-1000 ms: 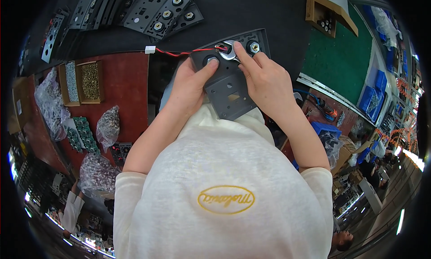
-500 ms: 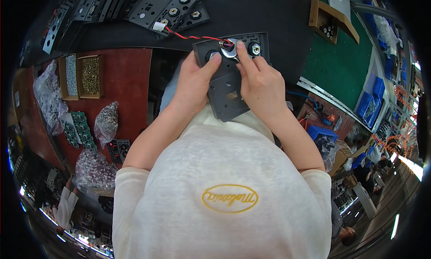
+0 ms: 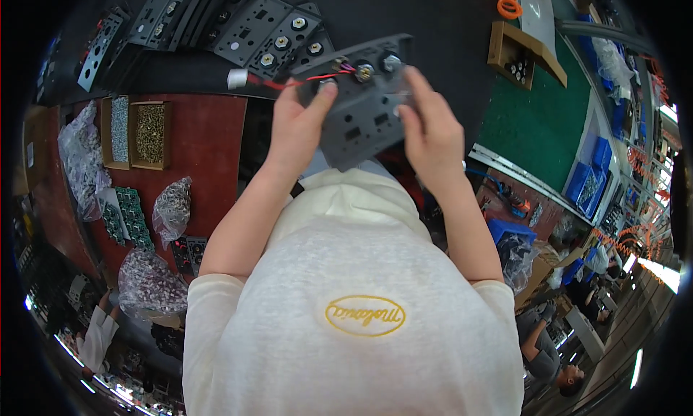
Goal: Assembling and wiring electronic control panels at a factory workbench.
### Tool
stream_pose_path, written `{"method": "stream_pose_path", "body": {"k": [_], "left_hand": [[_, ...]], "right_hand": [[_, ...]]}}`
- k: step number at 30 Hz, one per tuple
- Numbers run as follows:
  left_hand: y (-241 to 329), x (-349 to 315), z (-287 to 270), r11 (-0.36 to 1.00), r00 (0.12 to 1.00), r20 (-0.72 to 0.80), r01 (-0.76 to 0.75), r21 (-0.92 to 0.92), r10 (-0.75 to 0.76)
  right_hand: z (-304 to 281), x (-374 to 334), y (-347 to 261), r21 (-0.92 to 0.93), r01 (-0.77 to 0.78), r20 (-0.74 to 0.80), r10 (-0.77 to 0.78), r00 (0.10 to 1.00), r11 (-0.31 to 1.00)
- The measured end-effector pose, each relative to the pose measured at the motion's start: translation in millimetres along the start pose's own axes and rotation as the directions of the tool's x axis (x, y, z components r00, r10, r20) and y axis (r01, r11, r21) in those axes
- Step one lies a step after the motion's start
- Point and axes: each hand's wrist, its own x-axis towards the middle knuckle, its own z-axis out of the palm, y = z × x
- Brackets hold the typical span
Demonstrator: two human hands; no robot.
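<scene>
I hold a grey metal panel (image 3: 361, 116) with cut-outs and round sockets up in front of me with both hands. My left hand (image 3: 299, 124) grips its left edge, thumb on the face near a socket. My right hand (image 3: 429, 124) grips its right edge. A red and black wire pair (image 3: 289, 82) with a white plug (image 3: 237, 78) hangs off the panel's top left corner.
More grey panels (image 3: 271, 33) with sockets lie in a row on the black table top (image 3: 447, 26). Boxes of small gold parts (image 3: 150, 131) and bags of hardware (image 3: 173, 208) sit on a red surface at left. A wooden box (image 3: 521, 55) and green mat (image 3: 548, 124) are at right.
The panel has come up and tilted toward me in both hands. My right hand has shifted from the top sockets to the panel's right edge. The wire plug has moved left with it.
</scene>
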Motion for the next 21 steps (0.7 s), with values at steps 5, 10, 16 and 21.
{"method": "stream_pose_path", "body": {"k": [5,10,16,21], "left_hand": [[20,-1,-12,0.551,0.788,0.359,-0.609,0.571,0.499],[24,-22,-19,-0.013,0.421,0.700,-0.852,0.523,0.577],[26,-35,-16,-0.319,0.163,0.849,-0.878,0.357,0.502],[24,-36,-23,-0.396,0.112,0.875,-0.860,0.322,0.470]], "right_hand": [[12,-19,126,-0.184,-0.250,-0.143,0.225,0.964,0.951],[41,-14,195,-0.324,-0.394,-0.109,0.380,0.919,0.860],[36,15,185,-0.448,-0.214,-0.133,0.172,0.976,0.868],[-15,37,58,0.698,-0.716,0.716,-0.016,0.698,0.001]]}}
